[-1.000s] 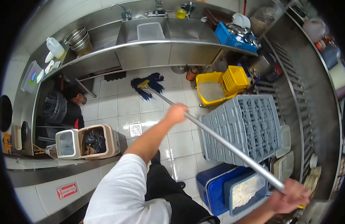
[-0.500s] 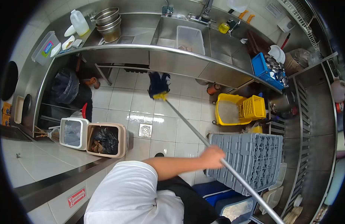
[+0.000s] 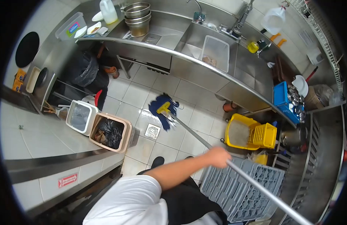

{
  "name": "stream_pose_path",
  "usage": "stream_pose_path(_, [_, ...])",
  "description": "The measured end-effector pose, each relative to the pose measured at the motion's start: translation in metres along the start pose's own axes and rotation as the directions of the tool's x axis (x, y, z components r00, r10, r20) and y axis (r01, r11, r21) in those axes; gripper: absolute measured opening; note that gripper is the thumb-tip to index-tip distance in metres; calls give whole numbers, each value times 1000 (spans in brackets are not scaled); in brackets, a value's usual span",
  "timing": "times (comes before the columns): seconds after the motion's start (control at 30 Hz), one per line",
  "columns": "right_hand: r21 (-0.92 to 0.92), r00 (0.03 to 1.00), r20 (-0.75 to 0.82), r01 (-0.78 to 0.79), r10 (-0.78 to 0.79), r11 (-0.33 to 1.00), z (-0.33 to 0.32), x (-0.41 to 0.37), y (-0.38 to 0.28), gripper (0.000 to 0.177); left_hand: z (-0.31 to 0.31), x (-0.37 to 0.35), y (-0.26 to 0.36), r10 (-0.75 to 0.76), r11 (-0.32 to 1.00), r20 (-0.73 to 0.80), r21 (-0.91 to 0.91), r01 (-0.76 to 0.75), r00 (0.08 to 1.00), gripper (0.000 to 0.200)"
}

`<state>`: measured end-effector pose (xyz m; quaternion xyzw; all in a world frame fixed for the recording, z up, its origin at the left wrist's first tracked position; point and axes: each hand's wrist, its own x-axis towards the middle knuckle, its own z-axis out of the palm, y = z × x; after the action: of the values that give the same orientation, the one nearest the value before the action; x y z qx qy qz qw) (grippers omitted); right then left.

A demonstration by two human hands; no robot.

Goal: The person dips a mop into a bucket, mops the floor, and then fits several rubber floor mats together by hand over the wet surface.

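My left hand (image 3: 218,156) is closed around the metal handle of a mop (image 3: 198,135). The handle slants from the floor up to the lower right and runs out of the frame. At its far end, the dark blue mop head (image 3: 157,106) with a yellow clamp (image 3: 163,107) lies spread on the white tiled floor (image 3: 138,93). Its strands rest just above the round floor drain (image 3: 152,131). My right hand is out of view.
A yellow mop bucket with wringer (image 3: 238,131) stands right of the mop. Grey dish racks (image 3: 241,183) are stacked near the handle. An open bin (image 3: 109,133) with a black bag stands left. A steel sink counter (image 3: 143,44) runs along the back.
The mop head has come back from under the counter toward me, near the drain, and its strands have spread. The camera view has tilted and shifted. My left hand keeps its grip.
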<state>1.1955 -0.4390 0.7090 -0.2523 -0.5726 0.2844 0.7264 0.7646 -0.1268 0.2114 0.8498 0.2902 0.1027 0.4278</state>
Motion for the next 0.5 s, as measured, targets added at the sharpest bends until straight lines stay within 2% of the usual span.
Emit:
stream_pose_path(0.07, [155, 997, 33, -78, 74, 985, -14, 34, 90, 23, -29, -5, -69, -32, 999, -310, -8, 31, 950, 19])
stream_pose_path(0.13, [315, 995, 54, -102, 89, 944, 78, 57, 225, 27, -58, -21, -140, -185, 964, -441, 90, 249, 878, 18])
stream_pose_path(0.17, [385, 992, 61, -125, 110, 914, 119, 62, 280, 29, -74, -34, -170, -295, 902, -505, 132, 410, 811, 17])
stream_pose_path(0.2, [378, 993, -1, -107, 116, 919, 138, 54, 328, 24, -77, -49, -213, -356, 885, -631, 9, 465, 690, 20])
stream_pose_path(0.23, [388, 986, -74, -107, 146, 915, 165, 40, 371, 21, -89, -75, -230, -267, 896, -763, 28, 443, 589, 29])
stream_pose_path(0.27, [361, 987, -14, -143, 159, 921, 176, 24, 409, 20, -87, -92, -267, -340, 836, -794, -10, 548, 504, 33])
stream_pose_path(0.3, [458, 967, 84, -250, 239, 853, 178, 2, 440, 20, -100, -110, -264, -449, 755, -756, -35, 655, 476, 36])
stream_pose_path(0.33, [189, 969, 79, -245, 234, 951, 187, -22, 466, 17, -111, -118, -257, -546, 661, -716, -49, 749, 435, 38])
stream_pose_path(0.37, [254, 945, 147, -321, 292, 912, 189, -44, 488, 12, -109, -117, -259, -544, 658, -717, -44, 751, 435, 38])
stream_pose_path(0.43, [247, 933, 170, -351, 317, 903, 160, -64, 491, 11, -90, -113, -265, -671, 515, -646, -53, 856, 363, 43])
stream_pose_path(0.47, [233, 918, 198, -386, 345, 893, 147, -71, 488, 9, -76, -108, -259, -681, 504, -642, -63, 861, 352, 43])
stream_pose_path(0.5, [204, 918, 150, -393, 368, 897, 124, -69, 480, 10, -54, -95, -250, -579, 621, -701, -47, 782, 417, 46])
